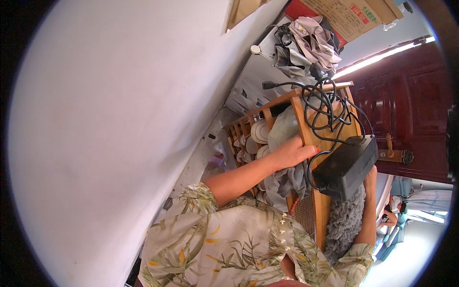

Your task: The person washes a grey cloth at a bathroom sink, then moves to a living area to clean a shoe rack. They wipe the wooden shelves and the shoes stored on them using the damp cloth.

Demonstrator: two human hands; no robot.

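My left hand grips the side edge of a wooden rack, its thumb lying over the top board. A black power-adapter box sits on that top, with its coiled black cable and plug heaped beyond it. My right hand is at the far right side, mostly hidden behind the adapter, so its hold cannot be made out. Grey shaggy fabric lies along the rack near my right forearm. Grey cloth hangs beneath my left hand, beside several pale-soled shoes on the slats.
A white wall runs along the left. Beyond the rack stands a white cabinet with crumpled fabric bags and a cardboard box. A dark red door is at right. Another person is in the room beyond. A purple slipper lies on the floor.
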